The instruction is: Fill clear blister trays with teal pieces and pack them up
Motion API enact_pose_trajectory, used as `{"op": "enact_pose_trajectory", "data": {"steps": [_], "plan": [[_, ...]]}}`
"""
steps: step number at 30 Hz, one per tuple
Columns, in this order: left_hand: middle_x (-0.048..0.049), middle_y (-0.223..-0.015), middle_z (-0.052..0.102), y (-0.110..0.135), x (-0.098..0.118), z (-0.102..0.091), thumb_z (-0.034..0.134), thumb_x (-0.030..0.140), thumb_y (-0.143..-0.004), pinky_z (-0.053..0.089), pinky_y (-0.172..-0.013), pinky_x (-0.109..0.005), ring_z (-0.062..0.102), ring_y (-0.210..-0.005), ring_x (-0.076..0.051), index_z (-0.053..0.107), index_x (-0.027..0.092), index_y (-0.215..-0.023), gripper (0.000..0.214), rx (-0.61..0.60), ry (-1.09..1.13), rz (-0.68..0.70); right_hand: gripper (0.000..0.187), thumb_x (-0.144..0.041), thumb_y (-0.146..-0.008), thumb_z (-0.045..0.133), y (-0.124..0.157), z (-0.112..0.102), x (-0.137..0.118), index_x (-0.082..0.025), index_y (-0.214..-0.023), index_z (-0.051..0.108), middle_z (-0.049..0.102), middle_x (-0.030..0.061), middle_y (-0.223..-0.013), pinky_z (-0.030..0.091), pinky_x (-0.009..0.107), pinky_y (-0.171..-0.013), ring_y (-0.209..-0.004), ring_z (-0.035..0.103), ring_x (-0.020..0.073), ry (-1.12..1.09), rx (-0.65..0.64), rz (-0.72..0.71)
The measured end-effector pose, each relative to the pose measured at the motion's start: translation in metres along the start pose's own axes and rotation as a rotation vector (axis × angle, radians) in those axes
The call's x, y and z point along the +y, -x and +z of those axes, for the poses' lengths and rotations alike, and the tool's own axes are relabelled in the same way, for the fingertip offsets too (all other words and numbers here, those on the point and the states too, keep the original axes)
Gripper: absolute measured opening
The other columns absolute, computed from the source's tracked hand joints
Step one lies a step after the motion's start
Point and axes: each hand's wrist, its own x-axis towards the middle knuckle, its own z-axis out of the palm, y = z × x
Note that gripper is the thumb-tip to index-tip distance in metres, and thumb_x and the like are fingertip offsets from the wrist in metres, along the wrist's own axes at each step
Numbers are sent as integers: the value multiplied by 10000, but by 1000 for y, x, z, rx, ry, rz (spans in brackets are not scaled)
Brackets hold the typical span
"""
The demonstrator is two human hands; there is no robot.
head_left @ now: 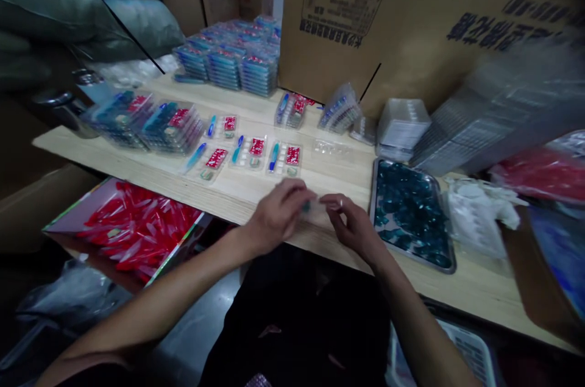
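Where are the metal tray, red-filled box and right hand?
Metal tray (372, 192): head view, left rim.
Red-filled box (75, 219): head view, inner wall.
Right hand (354, 230): head view, back of hand.

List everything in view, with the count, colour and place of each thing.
packs: four, clear with blue and red, in a row on the bench
bench: one, pale wood, in front of the person
stacked packs: many, blue, at the bench's back
metal tray: one, holding many teal pieces, right of the hands
box: one, holding many red pieces, below the bench's left end
cartons: several, brown, behind the bench
sacks: several, grey-green, upper left
small teal piece: one, teal, between the hands
left hand: one, pinching the small teal piece
right hand: one, on clear plastic
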Motion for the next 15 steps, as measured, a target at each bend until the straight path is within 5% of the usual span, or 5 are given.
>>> {"op": "enact_pose_trajectory", "data": {"steps": [4, 8, 12, 15], "plan": [[-98, -1181, 573, -64, -79, -20, 525, 228, -941, 512, -941, -391, 583, -1059, -213, 530, 221, -1271, 330, 102, -57, -215, 102, -250, -862, 518, -89, 13, -6, -207, -943, 562, 712, 50, -883, 537, 335, -792, -817, 678, 181, -342, 32, 114], [-111, -1217, 551, -79, -149, -12, 541, 256, -913, 509, -947, -408, 592, -1026, -223, 540, 189, -1265, 358, 70, -139, -579, 130, -198, -762, 583, -158, 34, 3, -177, -887, 555, 698, 14, -710, 458, 218, -569, -610, 632, 126, -492, -4, 456], [-113, -1149, 580, -48, -150, 10, 460, 205, -924, 484, -986, -401, 594, -1069, -240, 622, 170, -1175, 301, -330, -254, -668, 80, -158, -752, 608, -183, 52, 18, -134, -827, 602, 650, 11, -594, 341, 186, -440, -466, 549, 101, -347, -132, 661], [-144, -1202, 579, -29, -132, 24, 419, 242, -958, 471, -991, -419, 573, -1127, -279, 617, 166, -1212, 331, -516, -332, -639, 238, -187, -823, 588, -186, 58, 27, -115, -1049, 595, 638, 8, -599, 383, 214, -437, -435, 523, 122, -223, -130, 684]]}}
